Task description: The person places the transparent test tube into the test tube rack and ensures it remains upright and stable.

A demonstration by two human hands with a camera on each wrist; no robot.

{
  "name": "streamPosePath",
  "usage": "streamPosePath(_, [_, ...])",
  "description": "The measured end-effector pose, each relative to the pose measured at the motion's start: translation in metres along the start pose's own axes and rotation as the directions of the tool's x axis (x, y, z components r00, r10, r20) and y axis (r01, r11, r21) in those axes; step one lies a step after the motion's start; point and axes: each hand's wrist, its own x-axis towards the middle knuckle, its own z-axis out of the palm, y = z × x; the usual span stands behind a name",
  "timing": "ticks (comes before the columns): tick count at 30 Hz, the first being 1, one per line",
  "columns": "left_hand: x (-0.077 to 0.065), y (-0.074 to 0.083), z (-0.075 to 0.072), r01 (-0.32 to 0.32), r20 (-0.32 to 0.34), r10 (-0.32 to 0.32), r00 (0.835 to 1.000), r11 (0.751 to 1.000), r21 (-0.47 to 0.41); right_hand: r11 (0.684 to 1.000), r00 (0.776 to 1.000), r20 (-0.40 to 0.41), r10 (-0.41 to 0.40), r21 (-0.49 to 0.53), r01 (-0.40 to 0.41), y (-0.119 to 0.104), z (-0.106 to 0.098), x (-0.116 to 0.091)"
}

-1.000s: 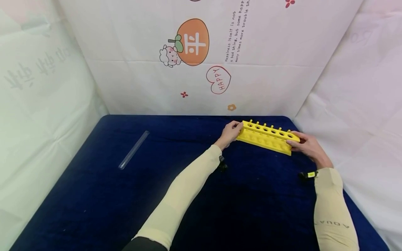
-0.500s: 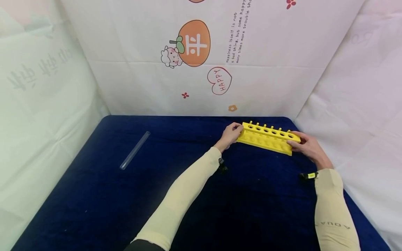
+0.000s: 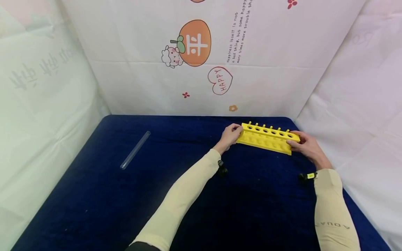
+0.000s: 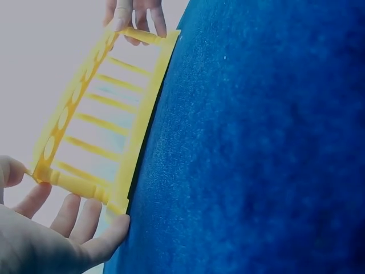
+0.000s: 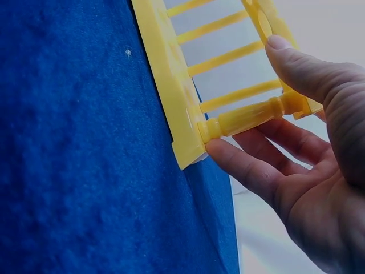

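Note:
A yellow test tube rack (image 3: pixel 265 142) stands at the far right of the table, with a row of round holes along its top bar and several pegs behind. My left hand (image 3: pixel 228 137) holds its left end; in the left wrist view, the fingers (image 4: pixel 68 214) lie along the end post. At the opposite end, my right hand (image 3: pixel 309 145) grips the rack, thumb on the top bar and fingers around the end post (image 5: pixel 248 119) in the right wrist view. The rack's holes hold no tubes. A clear test tube (image 3: pixel 135 150) lies apart on the left side.
A dark blue cloth (image 3: pixel 94 195) covers the table. White printed sheets (image 3: pixel 141 87) rise behind the table and along both sides. The rack is near the back right corner.

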Motion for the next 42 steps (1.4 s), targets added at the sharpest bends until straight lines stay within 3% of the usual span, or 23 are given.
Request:
streamPosePath(22, [-0.006, 0.002, -0.006, 0.033, 0.001, -0.033, 0.999, 0.999, -0.028, 1.000, 1.000, -0.017, -0.012, 0.001, 0.012, 0.002, 0.004, 0.005])
streamPosePath(42, [-0.012, 0.002, -0.018, 0.049, 0.015, -0.048, 0.999, 0.996, -0.077, 0.999, 0.999, -0.031, 0.008, -0.039, -0.009, -0.013, 0.014, 0.005])
